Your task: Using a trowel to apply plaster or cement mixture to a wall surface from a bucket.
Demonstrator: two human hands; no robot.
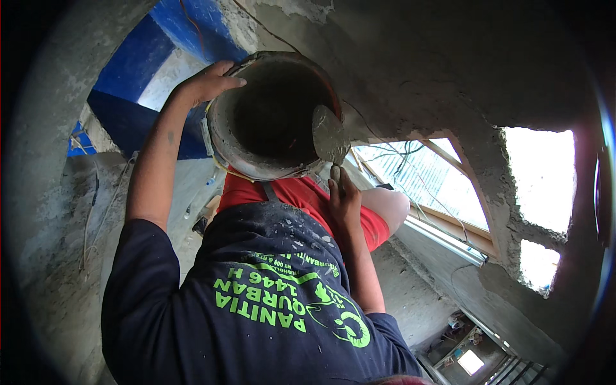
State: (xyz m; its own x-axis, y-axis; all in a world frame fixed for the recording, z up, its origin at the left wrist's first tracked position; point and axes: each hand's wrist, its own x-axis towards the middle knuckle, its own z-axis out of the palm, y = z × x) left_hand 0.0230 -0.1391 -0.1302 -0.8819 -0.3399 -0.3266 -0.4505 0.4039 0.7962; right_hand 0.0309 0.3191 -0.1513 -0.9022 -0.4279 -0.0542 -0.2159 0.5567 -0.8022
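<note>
A round bucket (247,157), crusted with grey cement, is tipped with its mouth toward me above my red shorts. Its inside is dark, and I cannot make out what lies at the bottom. My left hand (208,85) is closed over the rim at the upper left, thumb lying inside the edge. At the bucket's right rim, my right hand (345,197) grips the short handle of a trowel (330,136). Wet grey mortar coats the rounded blade, which overlaps the rim.
Rough plastered wall (417,77) rises ahead, with a wood-framed window opening (475,221) at the right and bright gaps beside it. Blue panels (131,61) stand at the upper left. Loose wires (96,199) hang at the left. Far below, at the lower right, are railing bars (513,371).
</note>
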